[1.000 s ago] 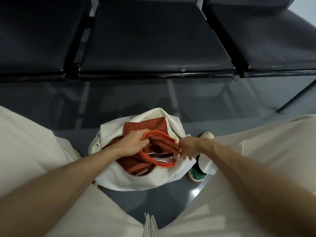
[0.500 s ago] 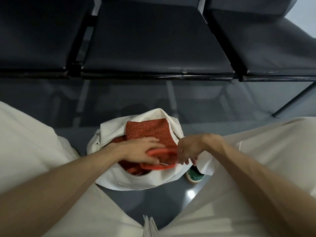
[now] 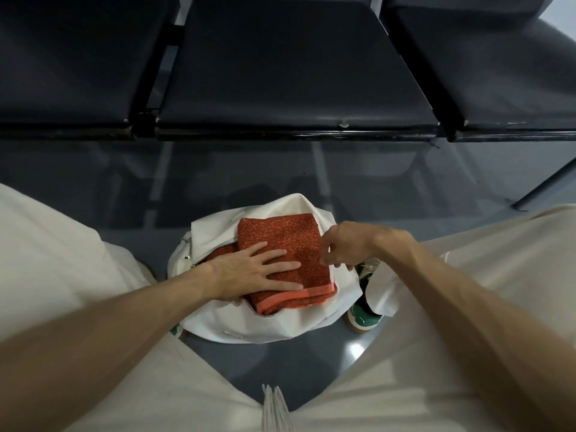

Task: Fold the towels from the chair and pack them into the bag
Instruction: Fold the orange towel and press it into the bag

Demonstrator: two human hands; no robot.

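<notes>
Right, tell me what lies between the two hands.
Only the folded orange-red terry towel, between left hand and right hand, in the head view.

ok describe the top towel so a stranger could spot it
Below the row of dark seats, a white bag sits on the floor. The folded red-orange towel lies in its open mouth under the flat left hand, marked by a lighter orange band on its near edge.
</notes>
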